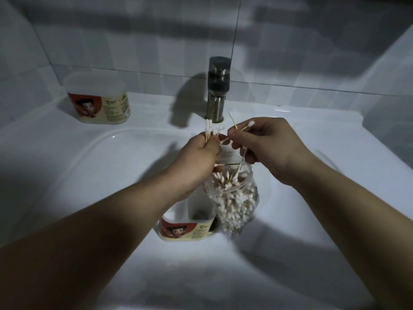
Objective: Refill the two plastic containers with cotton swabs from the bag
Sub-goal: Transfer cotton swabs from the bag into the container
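While two hands (199, 154) (269, 145) grip, swabs (209, 130) splay.

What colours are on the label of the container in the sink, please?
The label is red and cream with a cartoon figure, clearest in the head view.

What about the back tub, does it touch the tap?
Apart. The head view shows bare white ledge between the back tub and the tap.

Open basin (89, 175) left, faucet (218, 90) behind (bag (234, 204) centre)
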